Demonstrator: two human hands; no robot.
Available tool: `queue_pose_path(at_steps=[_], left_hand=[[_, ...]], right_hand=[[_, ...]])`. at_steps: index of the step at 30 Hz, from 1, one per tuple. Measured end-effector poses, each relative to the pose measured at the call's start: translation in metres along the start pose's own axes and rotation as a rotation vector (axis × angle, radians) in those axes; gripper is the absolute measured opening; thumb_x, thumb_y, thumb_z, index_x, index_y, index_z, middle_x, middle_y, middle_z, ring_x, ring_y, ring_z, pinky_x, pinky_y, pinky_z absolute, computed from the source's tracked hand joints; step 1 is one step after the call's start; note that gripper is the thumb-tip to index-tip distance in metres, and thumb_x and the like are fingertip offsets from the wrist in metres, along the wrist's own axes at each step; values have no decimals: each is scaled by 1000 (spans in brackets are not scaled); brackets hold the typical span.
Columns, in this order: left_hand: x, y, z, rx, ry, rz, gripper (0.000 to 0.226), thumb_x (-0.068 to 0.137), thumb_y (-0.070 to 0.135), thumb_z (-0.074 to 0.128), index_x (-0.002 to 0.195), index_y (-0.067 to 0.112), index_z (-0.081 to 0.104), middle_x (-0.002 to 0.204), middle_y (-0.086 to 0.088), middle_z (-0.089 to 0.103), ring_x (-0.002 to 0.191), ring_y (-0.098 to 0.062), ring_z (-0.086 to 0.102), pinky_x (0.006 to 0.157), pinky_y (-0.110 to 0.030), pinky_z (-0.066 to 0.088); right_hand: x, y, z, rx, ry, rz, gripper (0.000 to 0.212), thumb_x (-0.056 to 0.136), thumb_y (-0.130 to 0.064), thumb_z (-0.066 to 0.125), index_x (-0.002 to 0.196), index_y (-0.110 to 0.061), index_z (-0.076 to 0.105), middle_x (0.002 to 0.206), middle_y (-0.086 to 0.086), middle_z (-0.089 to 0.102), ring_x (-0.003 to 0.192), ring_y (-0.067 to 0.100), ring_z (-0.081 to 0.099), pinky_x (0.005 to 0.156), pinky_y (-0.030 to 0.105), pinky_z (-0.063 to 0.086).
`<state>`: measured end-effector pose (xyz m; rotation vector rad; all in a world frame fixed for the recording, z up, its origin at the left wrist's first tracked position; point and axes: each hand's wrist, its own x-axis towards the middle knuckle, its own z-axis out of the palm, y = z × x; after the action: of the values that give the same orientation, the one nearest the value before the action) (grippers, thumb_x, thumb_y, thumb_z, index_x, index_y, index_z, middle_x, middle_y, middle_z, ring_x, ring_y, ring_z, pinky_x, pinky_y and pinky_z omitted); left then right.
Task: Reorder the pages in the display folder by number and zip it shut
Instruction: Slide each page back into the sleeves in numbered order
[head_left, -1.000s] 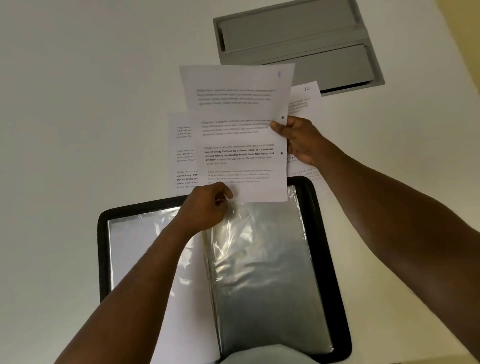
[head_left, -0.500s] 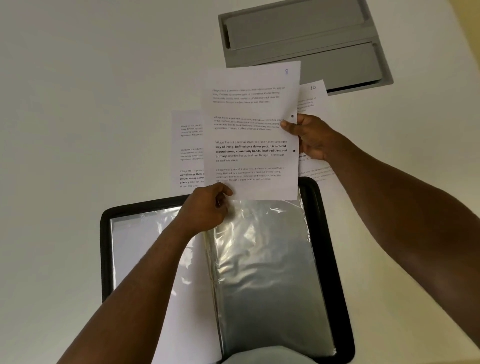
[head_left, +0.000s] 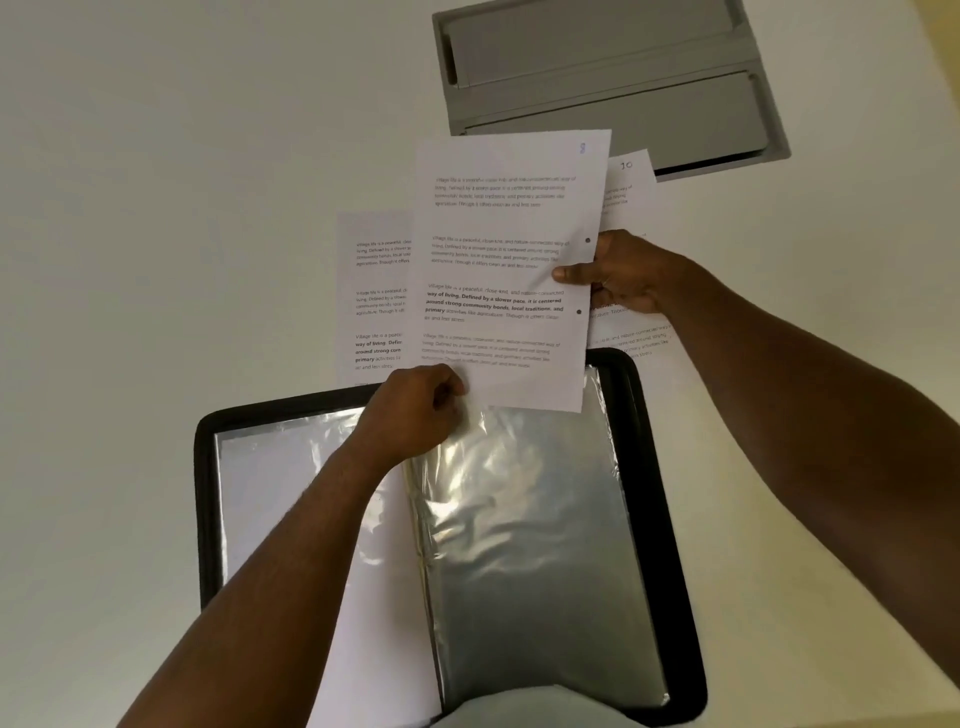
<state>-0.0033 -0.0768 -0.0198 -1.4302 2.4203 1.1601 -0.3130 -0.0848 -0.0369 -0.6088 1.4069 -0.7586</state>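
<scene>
Folder: one black-edged display folder (head_left: 657, 519) lay open on the white tabletop (head_left: 156, 208), near edge towards the person; two spreads of clear plastic sleeves showed, the left one (head_left: 270, 499) over white paper, the right one (head_left: 524, 545) crinkled and silvery.
Held page: one white printed sheet (head_left: 509, 270) with four blocks of text, two punch holes along its right edge and a blue handwritten number at the top right, too blurred to be sure of; held up above the folder's far edge.
Left hand: left hand (head_left: 410, 415), grip closed on the sheet's lower left corner, just above the right sleeve's top.
Right hand: right hand (head_left: 618, 273), grip pinching the sheet's right edge between the two holes, thumb on the front.
Loose pages: two more printed sheets lay flat on the tabletop behind the held one; one (head_left: 371, 296) showed at its left, one marked "10" (head_left: 628, 176) at its right, partly under the right hand.
Other: one grey rectangular panel (head_left: 608, 73) with two long recessed sections set at the far side of the tabletop, beyond the pages.
</scene>
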Motion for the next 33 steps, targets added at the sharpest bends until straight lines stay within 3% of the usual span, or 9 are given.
queue_pose_path(at_steps=[5,9,12,17,20,23,25,29,33], left_hand=[[-3,-6,-8,-58,-11,-28,28,77,17,76,101,23,60,80,7,65,74,-12,63,71,-25,50],[-6,-14,-12,-53,-3,-63,33,79,5,67,107,21,57,82,4,64,76,-15,63,74,-32,53],[-7,-17,-13,-95,18,-79,35,79,1,65,106,21,56,88,2,65,79,-17,64,74,-27,52],[-6,-15,-12,-163,38,-76,32,82,0,63,104,23,57,89,5,65,79,-15,64,70,-19,50],[-4,-15,-12,-171,30,-58,31,82,-1,62,103,21,56,89,3,66,81,-19,65,75,-29,54],[-3,-15,-11,-150,37,-53,29,83,0,61,103,19,56,88,1,65,80,-20,64,75,-32,53],[-3,-13,-11,-147,40,-51,29,83,-1,62,103,19,57,87,1,65,79,-21,63,74,-30,52],[-2,-13,-9,-124,58,-31,26,83,-1,61,104,15,63,89,-1,67,80,-21,63,74,-27,51],[-2,-13,-7,-110,31,-13,24,83,-4,60,101,11,68,93,-1,68,83,-16,63,71,-7,44]], right_hand=[[-1,-5,-11,10,-27,22,75,48,-29,83,119,-12,63,109,4,73,97,20,71,69,32,59],[1,-6,-13,-28,-59,59,75,47,-28,83,118,-14,63,109,4,72,96,20,71,70,32,60],[4,-7,-10,-55,-84,73,71,47,-27,83,114,-17,63,105,0,74,96,20,71,70,32,60],[11,-12,1,-138,-143,108,67,60,-20,80,123,-10,61,114,6,71,101,22,70,83,39,59],[13,-14,8,-207,-214,168,78,48,-26,83,121,-11,62,116,7,70,103,21,69,85,37,58],[11,-14,8,-306,-330,271,73,50,-23,84,120,-14,64,115,6,71,104,19,69,88,36,57],[8,-13,9,-369,-371,310,68,55,-27,84,119,-14,65,113,6,72,103,19,69,91,37,56],[4,-3,14,-343,-253,248,66,57,-34,82,118,-13,66,110,5,73,103,19,69,93,38,55],[-6,-2,15,-438,-388,329,66,57,-34,83,118,-18,65,111,1,73,105,17,68,92,33,55]])
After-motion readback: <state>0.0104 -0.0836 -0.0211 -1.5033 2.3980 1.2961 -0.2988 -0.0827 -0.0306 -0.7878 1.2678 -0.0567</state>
